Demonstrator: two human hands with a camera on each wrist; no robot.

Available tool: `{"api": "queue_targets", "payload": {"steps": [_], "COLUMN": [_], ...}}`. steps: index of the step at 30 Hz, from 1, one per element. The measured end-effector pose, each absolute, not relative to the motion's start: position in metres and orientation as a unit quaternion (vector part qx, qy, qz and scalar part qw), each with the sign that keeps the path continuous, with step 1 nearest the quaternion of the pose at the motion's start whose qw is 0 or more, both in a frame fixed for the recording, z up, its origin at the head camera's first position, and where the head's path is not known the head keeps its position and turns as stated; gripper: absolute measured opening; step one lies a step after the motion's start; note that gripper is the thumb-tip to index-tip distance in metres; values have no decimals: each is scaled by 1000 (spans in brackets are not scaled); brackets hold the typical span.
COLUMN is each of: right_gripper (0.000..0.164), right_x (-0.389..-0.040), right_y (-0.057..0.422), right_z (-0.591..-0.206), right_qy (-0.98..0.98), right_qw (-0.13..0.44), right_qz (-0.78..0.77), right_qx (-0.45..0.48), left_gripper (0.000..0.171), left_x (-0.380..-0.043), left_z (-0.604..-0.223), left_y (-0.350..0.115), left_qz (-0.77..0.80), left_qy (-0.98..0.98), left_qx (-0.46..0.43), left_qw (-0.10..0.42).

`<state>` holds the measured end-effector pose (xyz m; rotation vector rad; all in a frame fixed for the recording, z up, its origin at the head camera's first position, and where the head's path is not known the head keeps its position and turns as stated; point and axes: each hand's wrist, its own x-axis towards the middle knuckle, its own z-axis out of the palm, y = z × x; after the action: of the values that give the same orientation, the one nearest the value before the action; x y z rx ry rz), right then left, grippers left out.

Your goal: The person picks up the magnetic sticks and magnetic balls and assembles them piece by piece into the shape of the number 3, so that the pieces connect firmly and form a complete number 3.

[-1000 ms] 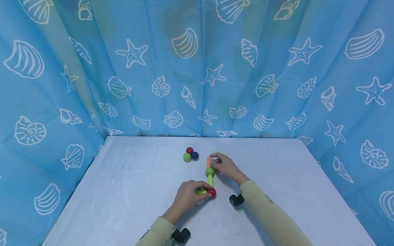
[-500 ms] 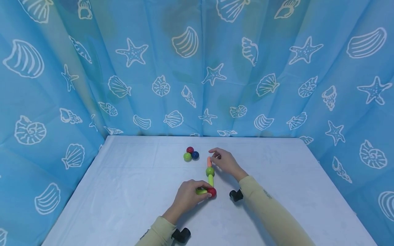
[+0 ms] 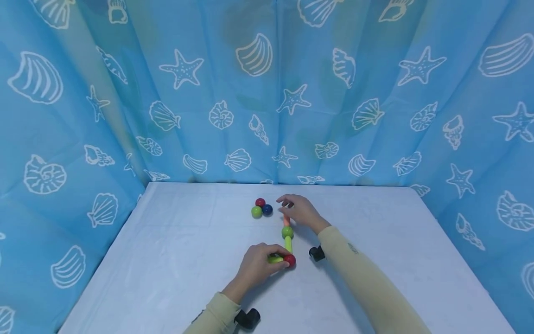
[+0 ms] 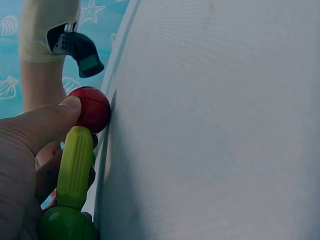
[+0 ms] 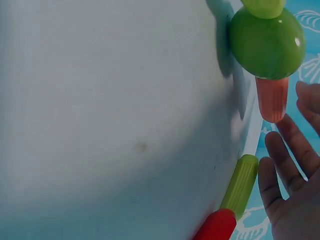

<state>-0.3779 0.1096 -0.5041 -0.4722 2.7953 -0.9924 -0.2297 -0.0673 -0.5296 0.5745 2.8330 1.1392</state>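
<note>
Curtain: blue with white sea patterns, hanging behind the table's far edge.
Table: white-covered; both far corners show, the near edge does not.
Chain: about midway between the side edges. From a red ball, a yellow-green rod runs towards the far edge to a green ball, then an orange rod. A second rod leads left to another green ball.
Handling: probably light and stiff, with slippery glossy balls; the ribbed rods look the surest hold, the joints the weakest spots.
Your left hand: pinches the red ball, the second rod under your palm.
Your right hand: fingers loosely spread, holding nothing, by the orange rod's tip; contact is unclear.
Loose balls: red, green and blue, clustered towards the far edge.
Loose pieces: a yellow-green stick and a red piece, below your right hand in its wrist view.
</note>
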Motion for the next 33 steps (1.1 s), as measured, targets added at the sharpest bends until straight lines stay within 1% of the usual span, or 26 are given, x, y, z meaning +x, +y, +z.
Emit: {"api": "queue_targets", "payload": {"steps": [7,17,27,33], "right_gripper": [36,39,38,36], "right_x": [-385,-381,-376,-377], "right_y": [96,79,73,79], "right_z": [-504,-502,-502,-502], "right_qy": [929,934,945,953], "right_qw": [92,105,89,76], "right_qz": [-318,-302,-279,-256], "right_qx": [-166,-161,-148,-141], "left_gripper": [23,23,22,22], "left_x": [-231,-230,-230,-228], "left_z": [-531,-530,-529,-530], "left_y": [-68,-70,-69,-69], "left_qz": [369,370,371,368], "left_qy": [910,910,909,911], "left_qx": [189,189,189,188], "left_qw": [18,16,16,11]}}
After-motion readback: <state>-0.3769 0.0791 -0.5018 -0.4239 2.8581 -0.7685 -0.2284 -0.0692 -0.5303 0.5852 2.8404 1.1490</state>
